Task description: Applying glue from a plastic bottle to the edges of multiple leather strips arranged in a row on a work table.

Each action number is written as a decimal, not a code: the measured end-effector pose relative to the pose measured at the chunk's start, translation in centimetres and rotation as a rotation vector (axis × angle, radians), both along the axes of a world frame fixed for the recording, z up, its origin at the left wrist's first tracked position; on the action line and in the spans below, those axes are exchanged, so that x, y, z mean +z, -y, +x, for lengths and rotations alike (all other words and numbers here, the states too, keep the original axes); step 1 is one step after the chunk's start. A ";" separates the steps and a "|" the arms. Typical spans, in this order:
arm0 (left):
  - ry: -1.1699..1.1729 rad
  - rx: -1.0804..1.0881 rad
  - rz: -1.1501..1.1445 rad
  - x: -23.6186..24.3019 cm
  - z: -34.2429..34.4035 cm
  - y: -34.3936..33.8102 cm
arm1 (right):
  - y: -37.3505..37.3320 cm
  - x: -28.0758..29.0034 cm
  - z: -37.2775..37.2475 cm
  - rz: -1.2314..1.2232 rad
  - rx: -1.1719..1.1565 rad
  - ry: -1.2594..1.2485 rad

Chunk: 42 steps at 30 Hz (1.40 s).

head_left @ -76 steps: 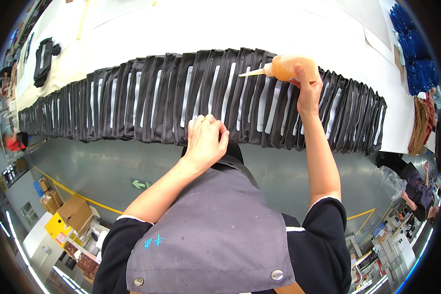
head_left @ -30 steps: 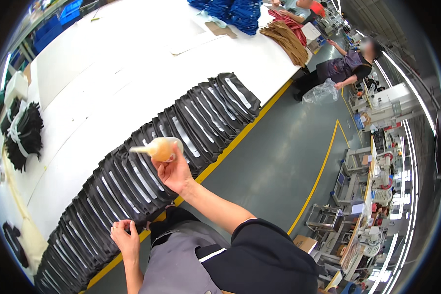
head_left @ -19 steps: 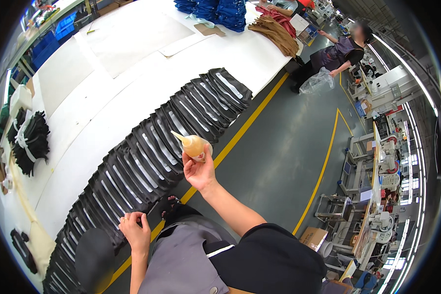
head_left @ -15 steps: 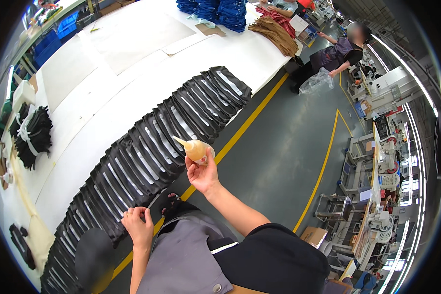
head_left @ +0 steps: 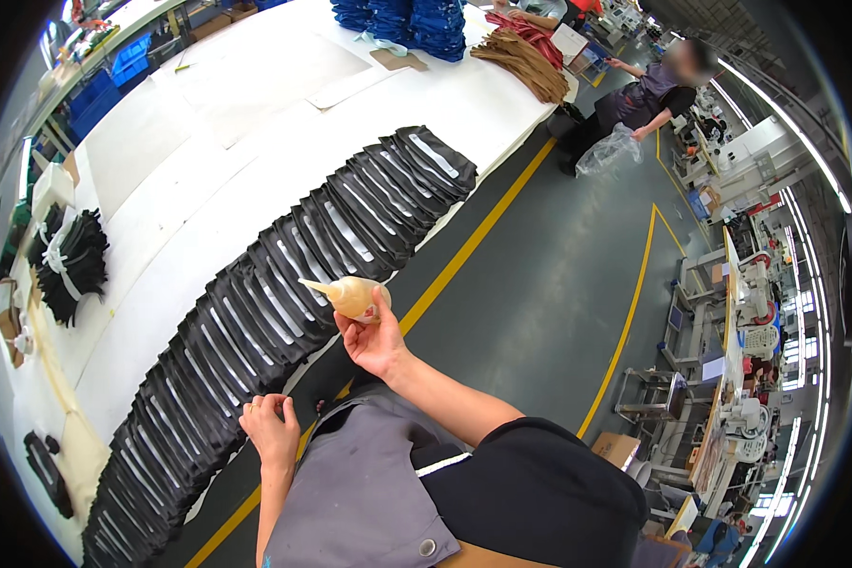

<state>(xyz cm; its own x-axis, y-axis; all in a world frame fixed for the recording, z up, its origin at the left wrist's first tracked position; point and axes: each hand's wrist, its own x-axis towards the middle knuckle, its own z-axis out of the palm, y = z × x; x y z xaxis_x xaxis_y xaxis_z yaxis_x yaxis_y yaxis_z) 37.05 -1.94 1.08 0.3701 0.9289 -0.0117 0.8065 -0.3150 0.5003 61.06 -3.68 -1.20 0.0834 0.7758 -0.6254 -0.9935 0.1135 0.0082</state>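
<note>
My right hand (head_left: 374, 343) is wrapped round a squeeze bottle (head_left: 355, 297) with a pointed nozzle and pale amber contents. The bottle is tilted, its nozzle pointing left over a long row of overlapping black fabric pieces (head_left: 289, 284). Many of these pieces carry a white strip along them. Beside the near edge of the row is my left hand (head_left: 271, 428), its fingers loosely curled and its thumb apart from them. Nothing shows in it, though its palm is hidden.
The row lies on a large white table (head_left: 227, 180). Blue bundles (head_left: 417, 26) and brown pieces (head_left: 521, 64) sit at its far end, a tied black bundle (head_left: 74, 265) at left. A co-worker (head_left: 639, 99) holding clear plastic stands in the aisle. Sewing machines (head_left: 753, 417) line the right.
My right hand and the bottle have moved left and slightly down, closer over the row. My left hand has shifted slightly right, its fingers looser.
</note>
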 end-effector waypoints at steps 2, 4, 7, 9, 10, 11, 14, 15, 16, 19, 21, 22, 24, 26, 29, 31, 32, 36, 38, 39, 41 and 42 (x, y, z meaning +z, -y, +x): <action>-0.027 0.021 0.013 -0.2 0.9 -0.6 | -0.9 0.3 1.0 0.002 0.021 0.016; -0.034 0.035 0.003 0.0 2.3 -1.2 | -1.8 0.3 2.4 -0.007 0.039 0.014; -0.038 0.067 -0.010 -0.3 4.4 -1.9 | -3.4 0.7 4.6 -0.037 0.076 0.045; -0.054 0.141 -0.036 -0.7 5.1 -1.9 | -4.4 1.0 6.0 0.000 0.157 0.082; -0.079 0.180 -0.060 -0.8 5.2 -1.6 | -5.1 0.6 6.6 0.007 0.194 0.054; -0.102 0.209 -0.067 -0.8 5.7 -1.6 | -5.7 0.2 7.5 0.001 0.222 0.030; -0.009 0.254 0.029 -1.2 5.8 -1.4 | -7.5 0.2 9.5 0.011 0.227 -0.019; 0.012 0.260 0.083 -1.0 6.2 -1.6 | -8.0 1.0 10.3 0.000 0.230 -0.014; -0.011 0.287 0.075 -1.0 6.4 -1.7 | -8.4 0.6 11.1 -0.025 0.234 0.040; -0.054 0.370 0.115 -1.1 6.5 -1.2 | -9.1 0.4 12.7 0.092 0.256 0.010; -0.166 0.462 0.096 -1.5 6.6 0.0 | -9.5 0.3 13.2 0.069 0.316 -0.024; -0.169 0.477 0.082 -1.6 6.7 0.2 | -9.7 -0.1 13.2 0.074 0.336 -0.014; -0.163 0.479 0.119 -1.8 6.4 0.0 | -10.0 -0.7 12.4 0.068 0.347 0.012; -0.154 0.453 0.158 -2.1 6.0 -0.6 | -10.4 -0.9 11.0 0.076 0.360 -0.012; -0.191 0.394 0.160 -1.8 5.8 -2.1 | -10.1 -0.5 9.2 0.090 0.362 -0.034; -0.240 0.353 0.128 -2.7 5.6 -2.8 | -9.8 -0.4 8.0 0.087 0.370 -0.043; -0.256 0.327 0.118 -2.9 5.6 -3.3 | -9.8 -0.5 7.6 0.078 0.374 -0.063; -0.296 0.228 0.105 -3.4 6.1 -3.9 | -8.8 -0.1 6.5 0.084 0.368 -0.043; -0.252 0.154 0.129 -3.6 6.1 -4.6 | -8.1 -0.1 6.4 0.070 0.363 0.077; -0.252 0.150 0.128 -3.7 6.1 -4.8 | -7.7 -0.1 6.3 0.068 0.359 0.076; -0.038 0.081 0.059 -4.1 5.8 -5.4 | -7.1 -0.2 6.1 0.049 0.343 0.317; 0.044 0.110 -0.047 -3.7 5.6 -5.9 | -6.7 -0.3 6.0 0.042 0.338 0.318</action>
<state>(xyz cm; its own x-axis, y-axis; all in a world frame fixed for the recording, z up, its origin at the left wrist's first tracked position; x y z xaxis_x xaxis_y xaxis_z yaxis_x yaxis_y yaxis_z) 42.64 3.94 -2.59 0.2672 0.9627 -0.0422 0.8117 -0.2012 0.5483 67.05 3.02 -1.49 0.0041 0.8168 -0.5770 -0.9284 -0.2112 -0.3056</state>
